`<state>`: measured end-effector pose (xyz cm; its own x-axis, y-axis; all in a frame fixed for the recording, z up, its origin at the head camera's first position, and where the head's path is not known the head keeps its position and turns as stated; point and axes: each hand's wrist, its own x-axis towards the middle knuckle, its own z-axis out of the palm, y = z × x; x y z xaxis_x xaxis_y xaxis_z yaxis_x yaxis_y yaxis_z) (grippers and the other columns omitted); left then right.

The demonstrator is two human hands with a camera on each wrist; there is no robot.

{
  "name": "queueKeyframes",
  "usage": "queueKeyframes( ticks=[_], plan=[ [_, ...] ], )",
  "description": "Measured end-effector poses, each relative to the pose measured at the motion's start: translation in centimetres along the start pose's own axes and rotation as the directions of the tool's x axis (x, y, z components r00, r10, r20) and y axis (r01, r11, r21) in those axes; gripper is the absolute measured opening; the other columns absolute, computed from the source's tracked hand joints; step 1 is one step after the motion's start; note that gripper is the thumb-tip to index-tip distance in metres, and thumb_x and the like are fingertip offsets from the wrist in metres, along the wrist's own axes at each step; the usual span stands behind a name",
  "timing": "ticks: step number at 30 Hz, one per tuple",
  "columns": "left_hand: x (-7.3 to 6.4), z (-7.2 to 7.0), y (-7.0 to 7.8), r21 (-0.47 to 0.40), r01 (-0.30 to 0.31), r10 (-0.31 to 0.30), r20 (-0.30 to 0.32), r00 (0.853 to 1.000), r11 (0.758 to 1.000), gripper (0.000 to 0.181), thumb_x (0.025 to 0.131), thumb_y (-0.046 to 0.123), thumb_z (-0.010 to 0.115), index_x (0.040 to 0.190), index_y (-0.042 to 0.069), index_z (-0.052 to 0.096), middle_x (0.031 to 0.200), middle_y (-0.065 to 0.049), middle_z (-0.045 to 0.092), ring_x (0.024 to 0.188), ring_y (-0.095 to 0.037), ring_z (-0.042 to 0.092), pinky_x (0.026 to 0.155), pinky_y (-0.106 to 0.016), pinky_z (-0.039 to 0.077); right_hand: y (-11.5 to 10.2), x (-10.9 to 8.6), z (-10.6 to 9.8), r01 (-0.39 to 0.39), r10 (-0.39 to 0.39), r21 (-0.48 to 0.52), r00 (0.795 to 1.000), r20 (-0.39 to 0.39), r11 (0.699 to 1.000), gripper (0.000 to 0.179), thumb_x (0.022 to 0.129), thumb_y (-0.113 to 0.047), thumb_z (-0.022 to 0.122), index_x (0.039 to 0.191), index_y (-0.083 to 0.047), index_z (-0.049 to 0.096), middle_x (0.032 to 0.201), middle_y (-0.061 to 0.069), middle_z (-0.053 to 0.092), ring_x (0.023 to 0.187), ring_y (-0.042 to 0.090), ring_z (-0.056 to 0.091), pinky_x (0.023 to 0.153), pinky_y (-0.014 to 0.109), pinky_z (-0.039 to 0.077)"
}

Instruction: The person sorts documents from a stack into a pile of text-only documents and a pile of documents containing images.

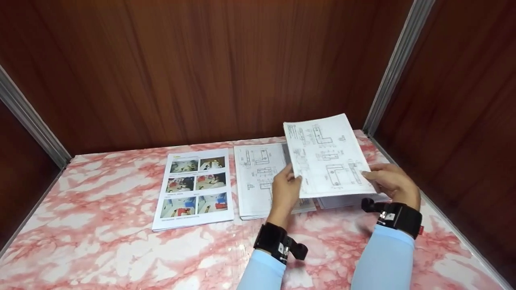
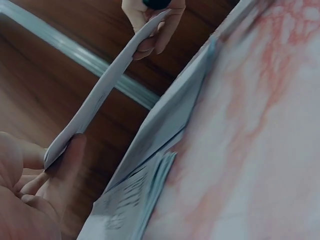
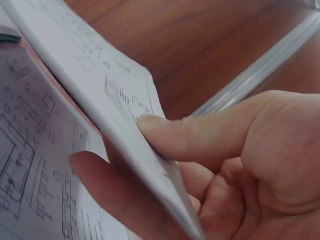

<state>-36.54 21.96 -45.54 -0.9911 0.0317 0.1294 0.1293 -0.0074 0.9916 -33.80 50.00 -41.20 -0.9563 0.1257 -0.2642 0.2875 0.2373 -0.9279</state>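
Observation:
A thin stack of paper sheets (image 1: 328, 161) printed with technical drawings is held up, tilted, above the right side of the table. My left hand (image 1: 286, 189) pinches its left edge between thumb and fingers. At the opposite edge my right hand (image 1: 393, 183) grips it, thumb on the printed face and fingers behind; the right wrist view shows this thumb (image 3: 185, 135) close up. Below the raised sheets, a pile of drawings (image 1: 252, 181) lies to the left, and more paper (image 1: 342, 200) shows partly under them. Seen edge-on in the left wrist view, the held sheets (image 2: 105, 85) bend slightly.
A stack of photo-printed pages (image 1: 194, 189) lies left of the drawings on the red-and-white marbled table (image 1: 121, 241). Brown wood-grain panels (image 1: 201, 72) with metal corner posts (image 1: 397, 68) enclose the table at the back and sides.

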Motion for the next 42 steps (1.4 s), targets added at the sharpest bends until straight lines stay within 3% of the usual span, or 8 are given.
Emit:
queueKeyframes(
  ticks=[7,13,20,25,29,33,37,42],
  plan=[
    [1.0,-3.0,0.5,0.022,0.022,-0.02,-0.08,0.997,1.0,0.052,0.088,0.003,0.065,0.138,0.004,0.051,0.107,-0.011,0.069,0.092,-0.019,0.066,0.075,-0.029,0.055,-1.8,0.5,2.5,0.125,-0.11,-0.116,0.986,0.128,0.985,0.057,0.091,-0.016,0.067,0.132,0.009,0.037,0.109,0.012,0.059,0.089,0.02,0.063,0.083,0.037,0.051],
    [2.0,-6.2,1.4,0.077,0.034,-0.031,-0.046,0.998,0.996,0.046,0.09,0.009,0.066,0.133,0.001,0.055,0.102,-0.016,0.07,0.082,-0.022,0.068,0.069,-0.032,0.056,-3.4,1.2,4.8,0.177,-0.142,-0.169,0.969,0.2,0.97,0.054,0.089,-0.011,0.069,0.132,0.007,0.042,0.109,0.016,0.063,0.09,0.024,0.065,0.082,0.04,0.052],
    [3.5,-11.2,2.4,0.19,0.019,-0.021,0.009,1.0,0.982,0.041,0.09,0.01,0.066,0.129,0.0,0.059,0.111,-0.02,0.068,0.089,-0.026,0.068,0.076,-0.033,0.055,-5.4,1.8,8.3,0.221,-0.172,-0.153,0.944,0.283,0.963,0.044,0.088,-0.011,0.07,0.124,0.005,0.052,0.105,0.018,0.065,0.087,0.027,0.066,0.078,0.04,0.055],
    [3.3,-14.1,3.0,0.172,0.037,-0.04,0.016,0.999,0.984,0.041,0.091,0.01,0.067,0.13,0.0,0.059,0.115,-0.018,0.067,0.094,-0.026,0.067,0.08,-0.035,0.055,-6.8,2.1,10.2,0.257,-0.19,-0.178,0.927,0.322,0.95,0.035,0.088,-0.011,0.07,0.116,0.008,0.06,0.096,0.016,0.069,0.082,0.025,0.066,0.072,0.04,0.056],
    [2.8,-15.6,2.9,0.282,0.043,-0.042,-0.011,0.999,0.958,0.043,0.089,0.016,0.071,0.129,0.002,0.061,0.117,-0.017,0.066,0.104,-0.027,0.064,0.087,-0.038,0.052,-7.4,2.3,11.5,0.265,-0.182,-0.231,0.927,0.327,0.936,0.03,0.086,-0.014,0.072,0.107,0.008,0.064,0.091,0.014,0.07,0.081,0.023,0.067,0.07,0.039,0.057],
    [2.5,-16.2,2.8,0.362,0.08,-0.062,-0.061,0.996,0.929,0.042,0.085,0.02,0.075,0.12,0.001,0.066,0.111,-0.017,0.068,0.1,-0.027,0.065,0.083,-0.038,0.052,-7.4,2.6,12.3,0.241,-0.152,-0.287,0.942,0.301,0.927,0.03,0.084,-0.016,0.076,0.101,0.006,0.066,0.088,0.013,0.071,0.079,0.023,0.067,0.07,0.04,0.057],
    [2.4,-16.1,2.6,0.349,0.117,-0.097,-0.075,0.992,0.93,0.038,0.084,0.017,0.075,0.115,-0.002,0.067,0.101,-0.014,0.071,0.089,-0.024,0.068,0.078,-0.037,0.054,-7.1,2.9,12.5,0.213,-0.115,-0.344,0.952,0.283,0.915,0.028,0.083,-0.018,0.077,0.095,0.004,0.066,0.085,0.011,0.069,0.077,0.021,0.066,0.07,0.038,0.057],
    [2.4,-15.7,1.9,0.321,0.13,-0.119,-0.056,0.991,0.938,0.037,0.085,0.013,0.074,0.117,-0.006,0.065,0.099,-0.015,0.071,0.089,-0.023,0.068,0.077,-0.034,0.054,-6.5,3.2,12.3,0.183,-0.072,-0.373,0.953,0.293,0.91,0.028,0.081,-0.018,0.079,0.092,0.004,0.064,0.084,0.01,0.068,0.076,0.019,0.065,0.071,0.038,0.057]
  ],
)
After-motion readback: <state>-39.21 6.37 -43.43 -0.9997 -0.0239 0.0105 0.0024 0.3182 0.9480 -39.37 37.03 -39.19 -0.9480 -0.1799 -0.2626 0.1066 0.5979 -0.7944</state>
